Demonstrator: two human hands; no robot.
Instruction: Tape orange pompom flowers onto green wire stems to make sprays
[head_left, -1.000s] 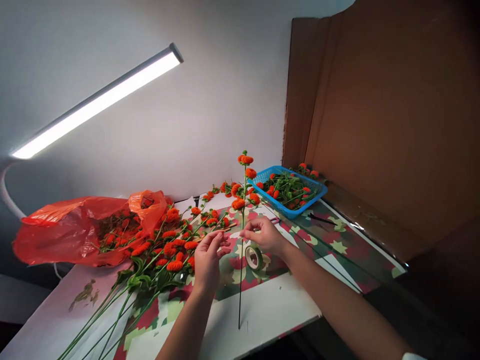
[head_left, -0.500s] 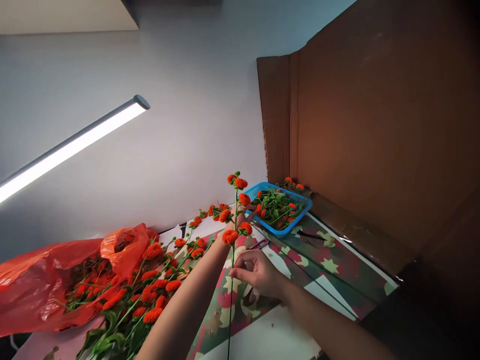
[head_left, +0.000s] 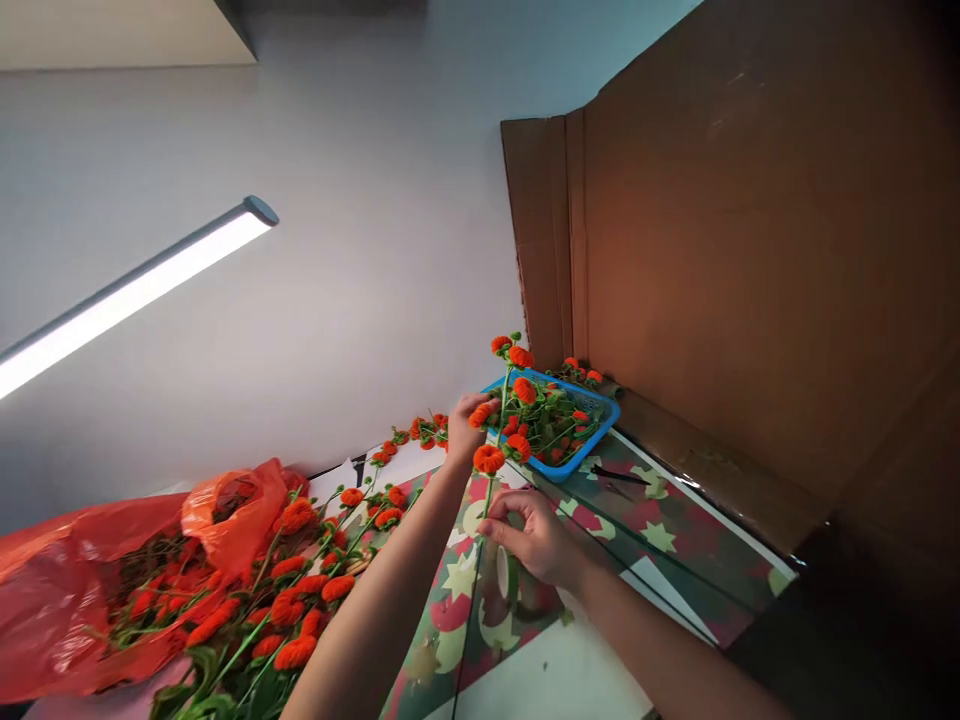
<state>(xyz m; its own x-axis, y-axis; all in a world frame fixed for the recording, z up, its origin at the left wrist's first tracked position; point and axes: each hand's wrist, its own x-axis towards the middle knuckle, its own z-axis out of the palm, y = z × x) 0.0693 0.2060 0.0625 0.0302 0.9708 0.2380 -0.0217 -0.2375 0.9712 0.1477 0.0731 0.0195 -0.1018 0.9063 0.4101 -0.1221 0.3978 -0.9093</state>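
Note:
My right hand (head_left: 536, 540) is closed in a pinch on the thin stem of an artificial flower spray (head_left: 489, 459), held upright and leaning slightly right. The spray carries several fuzzy orange blooms and small green buds, and its dark bare stem runs down towards me. Just under this hand is a green roll of tape (head_left: 510, 577); I cannot tell whether the fingers touch it. My left hand (head_left: 465, 430) is behind the spray, at the left rim of the blue basket (head_left: 564, 472). Its fingers are curled and partly hidden by a bloom, and what they hold is unclear.
Many orange flower stems (head_left: 300, 600) lie at left beside a red plastic bag (head_left: 60, 590). Green leaves and blooms fill the basket. A dark slim tool (head_left: 621, 476) lies on the patterned table cover (head_left: 660, 535). A cardboard wall (head_left: 750, 280) stands at right, a lit lamp (head_left: 142, 285) at left.
My left hand has drawn back a little from over the basket to its left rim, fingers curled. The flower spray has tilted rightward at the top. My right hand keeps its pinch, slightly further right.

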